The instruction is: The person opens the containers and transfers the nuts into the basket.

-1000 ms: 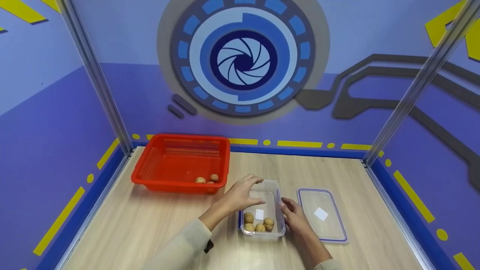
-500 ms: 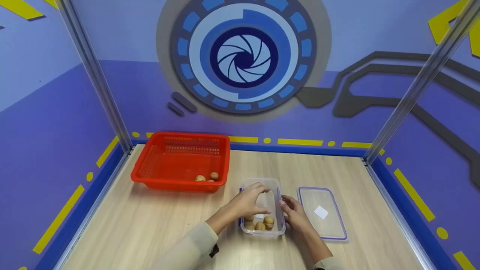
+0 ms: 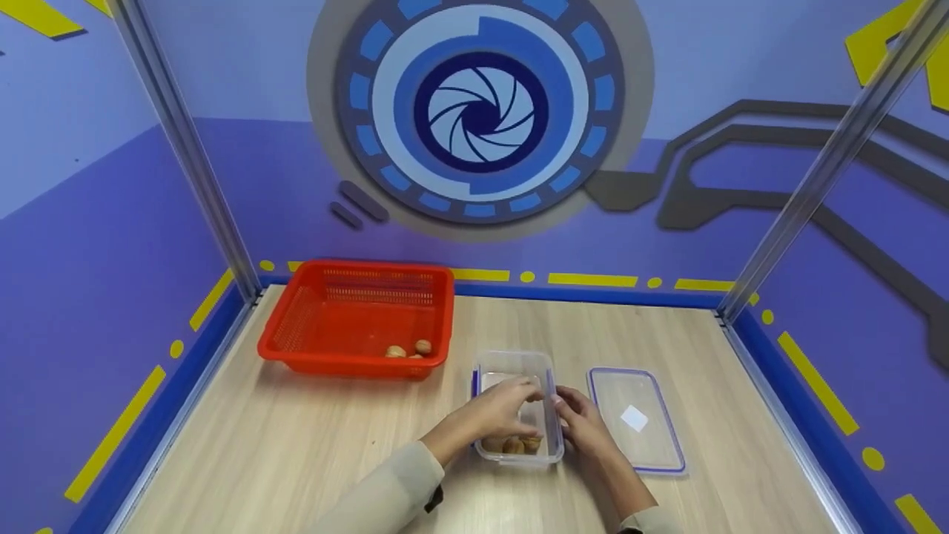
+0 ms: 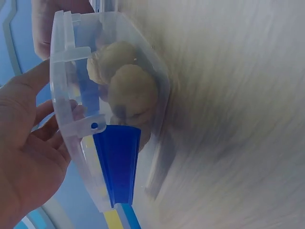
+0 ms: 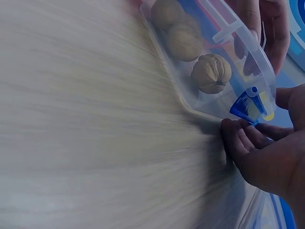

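Observation:
A clear plastic food container [image 3: 515,363] with blue side latches stands on the table, several walnuts [image 3: 513,445] at its near end. Over it, my left hand [image 3: 504,408] reaches in from the left, thumb and fingers bent and apart, no nut visible between them. In the left wrist view, that hand [image 4: 28,148] is at the container's rim, above the walnuts [image 4: 132,90]. My right hand [image 3: 586,426] holds the container's right side; the right wrist view has its thumb at the rim and its fingers by the blue latch [image 5: 248,107]. The left hand hides some nuts.
A red plastic basket [image 3: 356,365] with a few walnuts [image 3: 397,351] in its near right corner stands at the back left. The container's clear lid [image 3: 652,445], blue-edged, lies on the table to the right. Printed panels and metal posts enclose the table.
My left hand has moved right and toward me, down into the container over the walnuts. The right hand keeps its place on the container's side.

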`<state>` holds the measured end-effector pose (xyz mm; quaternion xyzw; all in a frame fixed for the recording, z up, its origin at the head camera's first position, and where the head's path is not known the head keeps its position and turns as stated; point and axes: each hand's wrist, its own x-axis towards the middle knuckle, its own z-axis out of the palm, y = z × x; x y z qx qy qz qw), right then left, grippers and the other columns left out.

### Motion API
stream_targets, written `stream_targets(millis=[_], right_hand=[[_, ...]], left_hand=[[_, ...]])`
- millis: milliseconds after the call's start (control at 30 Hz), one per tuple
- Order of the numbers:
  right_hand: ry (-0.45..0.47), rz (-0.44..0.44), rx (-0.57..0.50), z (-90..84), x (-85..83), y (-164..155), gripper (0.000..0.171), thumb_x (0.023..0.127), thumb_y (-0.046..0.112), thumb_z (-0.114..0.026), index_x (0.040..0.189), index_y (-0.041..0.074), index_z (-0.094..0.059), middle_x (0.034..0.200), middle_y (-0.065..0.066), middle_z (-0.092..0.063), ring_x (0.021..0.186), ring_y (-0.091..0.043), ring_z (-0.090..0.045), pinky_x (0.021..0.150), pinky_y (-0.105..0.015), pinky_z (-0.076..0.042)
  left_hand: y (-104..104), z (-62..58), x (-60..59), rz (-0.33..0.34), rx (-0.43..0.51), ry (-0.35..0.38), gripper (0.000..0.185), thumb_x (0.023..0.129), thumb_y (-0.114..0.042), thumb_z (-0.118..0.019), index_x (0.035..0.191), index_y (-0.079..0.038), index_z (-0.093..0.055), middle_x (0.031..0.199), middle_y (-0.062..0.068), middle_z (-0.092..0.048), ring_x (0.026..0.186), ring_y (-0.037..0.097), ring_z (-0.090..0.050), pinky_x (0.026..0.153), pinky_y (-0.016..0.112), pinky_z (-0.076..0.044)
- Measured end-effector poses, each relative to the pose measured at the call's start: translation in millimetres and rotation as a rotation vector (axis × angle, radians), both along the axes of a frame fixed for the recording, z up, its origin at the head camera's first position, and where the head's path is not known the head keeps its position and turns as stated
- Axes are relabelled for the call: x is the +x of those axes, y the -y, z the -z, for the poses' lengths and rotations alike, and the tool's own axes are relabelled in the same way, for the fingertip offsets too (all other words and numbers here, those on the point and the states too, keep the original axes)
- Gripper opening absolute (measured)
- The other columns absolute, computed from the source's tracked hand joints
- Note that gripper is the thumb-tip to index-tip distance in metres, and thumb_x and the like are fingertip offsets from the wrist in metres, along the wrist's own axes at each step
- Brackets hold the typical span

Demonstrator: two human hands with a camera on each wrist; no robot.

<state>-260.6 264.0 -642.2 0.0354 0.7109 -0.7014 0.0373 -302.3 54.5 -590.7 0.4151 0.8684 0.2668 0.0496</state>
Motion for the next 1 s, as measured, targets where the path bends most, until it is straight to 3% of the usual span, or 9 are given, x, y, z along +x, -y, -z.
stream_targets(millis=[167, 500, 733, 1000], right_hand=[[0.01, 0.003, -0.014, 0.4, 0.5, 1, 0.051, 0.112, 0.019, -0.056, 0.15, -0.012, -0.043, 0.146, -0.033, -0.052, 0.137, -0.048, -0.051, 0.105, -0.057, -0.052], [0.027, 0.006, -0.042, 2.2, -0.3, 0, 0.052, 0.112, 0.021, -0.056, 0.151, -0.012, -0.042, 0.148, -0.033, -0.051, 0.137, -0.047, -0.051, 0.105, -0.056, -0.053], [0.014, -0.004, -0.015, 1.8, 1.0, 0, 0.055, 0.112, 0.022, -0.055, 0.152, -0.013, -0.04, 0.149, -0.035, -0.049, 0.137, -0.047, -0.051, 0.107, -0.057, -0.051], [0.016, 0.01, -0.027, 2.8, 0.9, 0, 0.052, 0.112, 0.021, -0.056, 0.15, -0.011, -0.043, 0.148, -0.032, -0.052, 0.135, -0.043, -0.054, 0.107, -0.056, -0.051]], left_hand=[[0, 6.8, -4.5, -0.006, -0.009, 0.009, 0.05, 0.086, -0.028, -0.091, 0.126, -0.007, -0.069, 0.122, 0.002, -0.068, 0.112, 0.012, -0.063, 0.1, 0.026, -0.053], [-3, 12.2, -5.2, 0.017, -0.117, 0.001, 0.053, 0.084, -0.036, -0.09, 0.126, -0.009, -0.073, 0.12, 0.0, -0.071, 0.108, 0.011, -0.067, 0.097, 0.026, -0.054], [-7, 17.3, -5.0, 0.012, -0.141, 0.09, 0.048, 0.083, -0.035, -0.092, 0.121, -0.01, -0.076, 0.112, -0.002, -0.074, 0.098, 0.01, -0.067, 0.093, 0.026, -0.056], [-7, 19.2, -4.7, 0.027, -0.135, 0.068, 0.027, 0.084, -0.034, -0.091, 0.1, -0.017, -0.077, 0.086, -0.009, -0.069, 0.075, 0.003, -0.054, 0.07, 0.02, -0.049]])
